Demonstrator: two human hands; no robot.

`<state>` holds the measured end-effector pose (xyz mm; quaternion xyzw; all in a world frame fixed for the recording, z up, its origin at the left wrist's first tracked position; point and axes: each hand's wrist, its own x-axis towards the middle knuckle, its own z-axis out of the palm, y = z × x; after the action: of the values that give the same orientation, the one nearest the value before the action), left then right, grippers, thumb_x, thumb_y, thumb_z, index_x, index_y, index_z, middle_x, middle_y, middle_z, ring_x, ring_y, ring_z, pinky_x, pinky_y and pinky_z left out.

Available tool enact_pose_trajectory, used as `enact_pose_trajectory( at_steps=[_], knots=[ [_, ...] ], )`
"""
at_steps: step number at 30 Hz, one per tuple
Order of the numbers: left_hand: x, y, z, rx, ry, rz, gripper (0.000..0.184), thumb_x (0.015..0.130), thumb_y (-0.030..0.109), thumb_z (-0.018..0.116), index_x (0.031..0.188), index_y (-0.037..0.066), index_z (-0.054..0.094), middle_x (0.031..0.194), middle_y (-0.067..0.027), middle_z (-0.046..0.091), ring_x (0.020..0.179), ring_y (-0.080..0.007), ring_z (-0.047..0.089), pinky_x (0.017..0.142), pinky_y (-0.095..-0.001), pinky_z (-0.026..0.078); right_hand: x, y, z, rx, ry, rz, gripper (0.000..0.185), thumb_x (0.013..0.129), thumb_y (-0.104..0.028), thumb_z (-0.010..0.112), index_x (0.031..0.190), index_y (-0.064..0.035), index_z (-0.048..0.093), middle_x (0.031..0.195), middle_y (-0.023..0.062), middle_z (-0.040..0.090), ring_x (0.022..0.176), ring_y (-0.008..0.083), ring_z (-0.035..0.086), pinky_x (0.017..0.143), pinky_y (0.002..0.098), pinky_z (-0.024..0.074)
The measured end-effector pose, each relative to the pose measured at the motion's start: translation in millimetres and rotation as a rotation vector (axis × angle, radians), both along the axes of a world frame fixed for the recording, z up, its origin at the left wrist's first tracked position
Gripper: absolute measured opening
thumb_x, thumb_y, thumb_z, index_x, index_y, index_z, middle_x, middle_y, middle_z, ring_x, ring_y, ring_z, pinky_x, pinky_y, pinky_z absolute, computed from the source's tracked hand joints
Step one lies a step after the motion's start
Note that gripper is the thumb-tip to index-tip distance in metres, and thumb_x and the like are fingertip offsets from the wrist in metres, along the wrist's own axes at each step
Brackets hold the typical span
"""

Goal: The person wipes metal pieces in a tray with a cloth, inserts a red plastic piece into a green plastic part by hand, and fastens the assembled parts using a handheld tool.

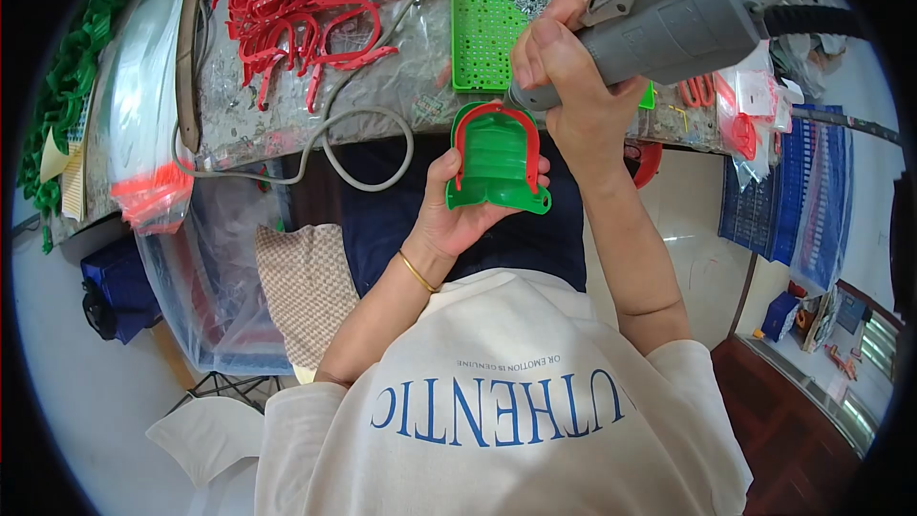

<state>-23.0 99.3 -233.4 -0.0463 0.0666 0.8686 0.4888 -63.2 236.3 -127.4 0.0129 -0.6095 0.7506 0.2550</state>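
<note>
My left hand (pixel 462 205) holds a green plastic piece (pixel 497 155) from below, its thumb on the left edge. A red U-shaped strip (pixel 536 139) lies around the inner edge of that piece, its curve toward the table. My right hand (pixel 583 96) is wrapped round the front of a grey power tool (pixel 673 24). The tool's tip is at the top right of the green piece, by the curve of the red strip; whether they touch is hard to tell.
Behind the hands, a green perforated tray (pixel 482 33) holds small metal parts (pixel 533 0). Many red U-shaped strips (pixel 315 0) are piled on the table (pixel 411 86). A grey cable (pixel 330 139) loops over the front edge. Clear plastic bags (pixel 158 105) lie at left.
</note>
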Motion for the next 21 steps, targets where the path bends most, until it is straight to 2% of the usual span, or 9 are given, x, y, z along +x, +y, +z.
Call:
enact_pose_trajectory(
  at_steps=[7, 10, 12, 13, 15, 16, 17, 19, 21],
  knots=[
    [0.9, -1.9, 2.5, 0.018, -0.023, 0.006, 0.083, 0.085, 0.058, 0.060, 0.140, -0.001, 0.041, 0.128, -0.0295, 0.054, 0.114, -0.0385, 0.059, 0.099, -0.0486, 0.048, 2.2, -1.5, -0.9, 0.082, 0.082, 0.032, 0.009, 0.088, 0.000, 0.060, 0.094, 0.0034, 0.053, 0.064, 0.0050, 0.050, 0.054, 0.0133, 0.049, 0.054, 0.0273, 0.0428],
    [-1.4, -2.4, -2.7, -0.034, -0.025, 0.010, 0.082, 0.085, 0.058, 0.059, 0.139, -0.001, 0.041, 0.129, -0.0292, 0.054, 0.114, -0.0384, 0.059, 0.098, -0.0484, 0.049, -2.2, 6.5, 15.3, 0.053, 0.050, 0.085, 0.010, 0.088, 0.001, 0.059, 0.096, 0.0031, 0.054, 0.064, 0.0048, 0.050, 0.054, 0.0139, 0.049, 0.054, 0.0284, 0.0426],
    [0.8, -2.7, -5.7, -0.010, -0.060, 0.007, 0.082, 0.085, 0.058, 0.059, 0.139, -0.001, 0.042, 0.129, -0.0292, 0.054, 0.114, -0.0386, 0.059, 0.098, -0.0484, 0.049, -8.3, 15.4, 26.7, 0.033, 0.143, 0.078, 0.010, 0.087, 0.000, 0.060, 0.096, 0.0028, 0.056, 0.065, 0.0050, 0.052, 0.055, 0.0139, 0.050, 0.055, 0.0292, 0.0435],
    [2.0, -2.3, -6.2, 0.010, -0.106, 0.002, 0.082, 0.085, 0.058, 0.059, 0.139, -0.001, 0.042, 0.129, -0.0292, 0.054, 0.114, -0.0387, 0.059, 0.098, -0.0484, 0.049, -10.0, 17.1, 29.0, 0.038, 0.149, 0.070, 0.010, 0.087, 0.000, 0.060, 0.096, 0.0028, 0.056, 0.065, 0.0050, 0.052, 0.055, 0.0139, 0.050, 0.055, 0.0292, 0.0435],
    [3.4, -1.3, -4.0, 0.011, -0.079, -0.017, 0.082, 0.085, 0.058, 0.059, 0.139, -0.001, 0.042, 0.129, -0.0294, 0.054, 0.114, -0.0389, 0.059, 0.098, -0.0485, 0.049, -14.2, 15.4, 30.3, -0.023, -0.012, -0.114, 0.013, 0.088, -0.003, 0.064, 0.099, -0.0018, 0.059, 0.065, 0.0014, 0.054, 0.054, 0.0087, 0.051, 0.050, 0.0235, 0.0396],
    [2.6, -0.2, -2.5, 0.010, -0.052, -0.026, 0.082, 0.085, 0.058, 0.058, 0.139, -0.001, 0.041, 0.129, -0.0295, 0.053, 0.115, -0.0391, 0.058, 0.097, -0.0486, 0.049, -61.7, 35.8, -19.3, -0.181, 0.717, 0.289, 0.011, 0.088, -0.005, 0.065, 0.098, -0.0023, 0.061, 0.065, 0.0007, 0.055, 0.054, 0.0075, 0.051, 0.049, 0.0235, 0.0400],
    [1.7, 0.6, -3.6, 0.014, -0.050, -0.028, 0.082, 0.085, 0.058, 0.058, 0.139, -0.001, 0.041, 0.129, -0.0295, 0.053, 0.115, -0.0391, 0.058, 0.097, -0.0486, 0.049, -55.9, 37.5, -19.6, -0.177, 0.718, 0.288, 0.011, 0.088, -0.005, 0.065, 0.098, -0.0023, 0.061, 0.065, 0.0007, 0.055, 0.054, 0.0075, 0.051, 0.049, 0.0235, 0.0400],
    [1.8, 0.5, -7.1, 0.059, -0.093, -0.020, 0.082, 0.085, 0.058, 0.058, 0.140, -0.001, 0.041, 0.129, -0.0296, 0.053, 0.115, -0.0391, 0.058, 0.098, -0.0489, 0.049, -37.2, 38.8, -16.8, 0.019, 0.084, -0.093, 0.010, 0.087, -0.001, 0.063, 0.095, 0.0022, 0.059, 0.068, 0.0056, 0.056, 0.057, 0.0137, 0.053, 0.056, 0.0293, 0.0447],
    [1.5, -0.8, -8.8, 0.053, -0.110, -0.017, 0.082, 0.085, 0.058, 0.059, 0.140, -0.001, 0.041, 0.129, -0.0298, 0.053, 0.114, -0.0393, 0.058, 0.098, -0.0492, 0.049, -36.9, 35.5, -23.4, 0.095, 0.031, -0.138, 0.009, 0.086, -0.002, 0.065, 0.093, 0.0021, 0.060, 0.070, 0.0050, 0.059, 0.059, 0.0128, 0.055, 0.058, 0.0284, 0.0460]
  ],
)
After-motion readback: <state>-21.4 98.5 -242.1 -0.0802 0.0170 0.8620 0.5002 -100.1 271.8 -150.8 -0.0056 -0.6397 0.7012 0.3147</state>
